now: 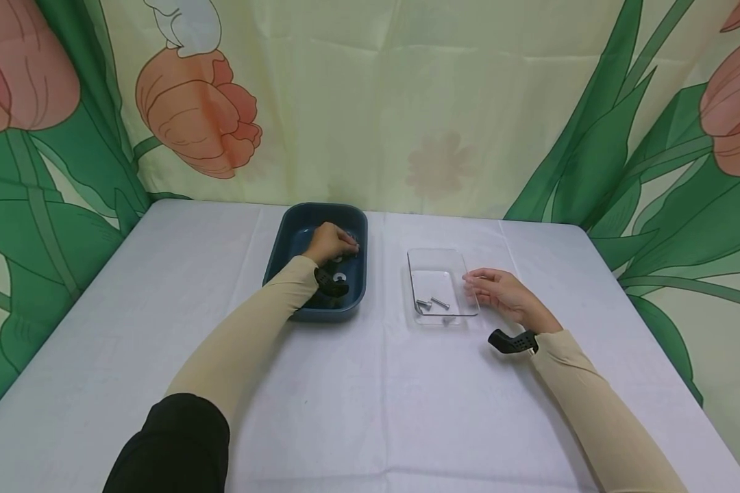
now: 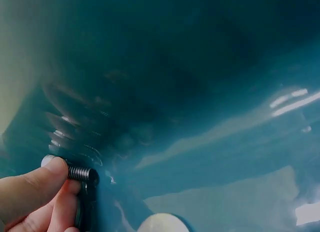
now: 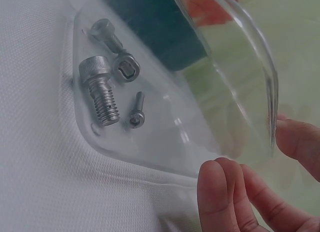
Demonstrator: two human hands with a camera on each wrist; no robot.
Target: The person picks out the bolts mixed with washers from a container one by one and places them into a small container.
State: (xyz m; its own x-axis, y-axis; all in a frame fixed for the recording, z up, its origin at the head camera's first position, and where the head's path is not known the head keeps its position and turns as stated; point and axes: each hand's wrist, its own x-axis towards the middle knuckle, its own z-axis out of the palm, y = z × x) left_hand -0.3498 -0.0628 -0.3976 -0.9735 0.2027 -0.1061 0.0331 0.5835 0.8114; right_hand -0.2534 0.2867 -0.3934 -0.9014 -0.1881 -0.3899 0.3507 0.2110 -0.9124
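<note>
My left hand [image 1: 329, 244] is inside the dark blue tray [image 1: 362, 274], its thumb and fingers pinching a bolt [image 2: 82, 174]. The bolt's threaded end sticks out past the thumb, close to the tray's glossy surface. Beside the clear plastic box [image 1: 442, 253] my right hand [image 1: 499, 293] holds the right-hand wall, with the thumb at the rim and the fingers low against the outside. In the right wrist view, a thick socket-head bolt [image 3: 100, 89], a medium bolt [image 3: 106, 34] and a thin small bolt [image 3: 137, 111] lie in the box with a nut-like metal piece [image 3: 126, 68].
A pale washer [image 1: 340, 277] lies in the blue tray, near the black wrist camera [image 1: 331, 283]. Both containers stand on a white-clothed table [image 1: 345, 404]. Behind the table hangs a curtain [image 1: 358, 103] printed with tulips.
</note>
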